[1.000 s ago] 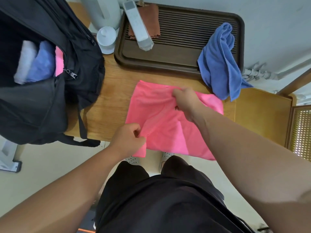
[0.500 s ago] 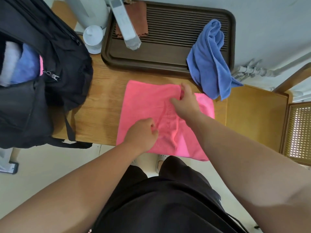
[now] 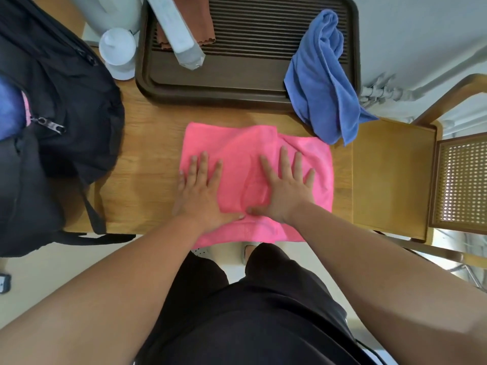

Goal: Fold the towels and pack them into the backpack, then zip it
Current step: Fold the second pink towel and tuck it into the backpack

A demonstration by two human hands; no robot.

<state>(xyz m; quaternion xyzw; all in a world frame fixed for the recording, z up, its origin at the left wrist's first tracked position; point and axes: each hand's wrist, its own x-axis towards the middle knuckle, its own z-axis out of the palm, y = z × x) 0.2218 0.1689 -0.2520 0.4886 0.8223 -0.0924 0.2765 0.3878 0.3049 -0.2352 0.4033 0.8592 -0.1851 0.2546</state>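
Observation:
A pink towel (image 3: 237,148) lies spread on the wooden table (image 3: 147,169), its near edge hanging over the front. My left hand (image 3: 200,191) presses flat on its left part, fingers spread. My right hand (image 3: 284,188) presses flat on its middle, fingers spread, thumbs nearly touching. A crumpled blue towel (image 3: 324,80) drapes over the right end of a dark brown tray (image 3: 237,90). The black backpack (image 3: 60,106) stands open at the left, with a blue and a pink towel (image 3: 10,111) showing inside beside its zipper pull (image 3: 50,125).
On the tray lie a grey-white long box (image 3: 181,35) and a brown cloth (image 3: 205,25). A white cap-shaped container (image 3: 118,51) stands left of the tray. A wooden chair (image 3: 395,177) stands right of the table. The backpack strap (image 3: 92,214) hangs over the front edge.
Both hands pinched the pink towel's fabric earlier. They have let go and now lie flat on it. The view has shifted closer and to the right.

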